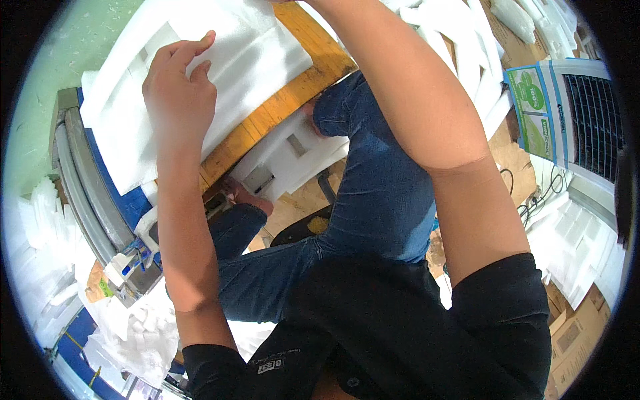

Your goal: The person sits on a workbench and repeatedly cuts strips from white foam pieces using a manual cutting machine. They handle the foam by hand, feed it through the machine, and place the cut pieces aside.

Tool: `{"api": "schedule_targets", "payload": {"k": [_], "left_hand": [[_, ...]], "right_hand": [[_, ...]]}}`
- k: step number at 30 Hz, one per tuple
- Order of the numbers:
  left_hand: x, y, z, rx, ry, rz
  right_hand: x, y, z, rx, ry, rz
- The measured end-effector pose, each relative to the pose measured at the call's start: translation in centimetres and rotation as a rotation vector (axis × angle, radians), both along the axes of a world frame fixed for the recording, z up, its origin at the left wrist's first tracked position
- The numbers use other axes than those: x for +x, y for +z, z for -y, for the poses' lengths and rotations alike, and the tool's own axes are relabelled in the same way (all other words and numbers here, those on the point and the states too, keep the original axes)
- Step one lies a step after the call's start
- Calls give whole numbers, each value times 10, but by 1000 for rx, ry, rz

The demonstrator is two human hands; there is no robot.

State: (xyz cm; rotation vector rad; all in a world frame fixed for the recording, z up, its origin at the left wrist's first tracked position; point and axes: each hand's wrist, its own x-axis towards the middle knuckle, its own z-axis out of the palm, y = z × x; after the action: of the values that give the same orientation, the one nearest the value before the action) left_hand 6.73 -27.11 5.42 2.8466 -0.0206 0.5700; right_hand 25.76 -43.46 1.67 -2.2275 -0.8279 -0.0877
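Left hand flat on white foam sheet, wooden table, right hand out of view

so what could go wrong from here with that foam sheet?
The left hand alone pins the white foam sheet flat; the right hand is out of frame, so the sheet may shift. The sheet overhangs the wooden table edge and could sag or tear there. Loose foam scraps lie by the person's feet, a possible slip hazard.

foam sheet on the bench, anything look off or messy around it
The white foam sheet lies flat under the left hand. What stands out is the loose white foam offcuts heaped on the floor by the bench, and more stacked at the right.
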Motion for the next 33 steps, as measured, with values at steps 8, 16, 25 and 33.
{"api": "schedule_targets", "payload": {"k": [8, 16, 25, 33], "left_hand": [[18, -20, -3, 78, 59, -24], [22, -25, -7, 79, 39, -78], [27, -22, -13, -9, 45, -160], [27, -33, -19, -6, 33, -135]], "right_hand": [[3, 0, -3, -89, 7, 37], [-4, 9, -2, -161, -25, -14], [-6, 1, 1, -159, -1, 185], [-16, 9, 0, -149, 33, 146]]}}
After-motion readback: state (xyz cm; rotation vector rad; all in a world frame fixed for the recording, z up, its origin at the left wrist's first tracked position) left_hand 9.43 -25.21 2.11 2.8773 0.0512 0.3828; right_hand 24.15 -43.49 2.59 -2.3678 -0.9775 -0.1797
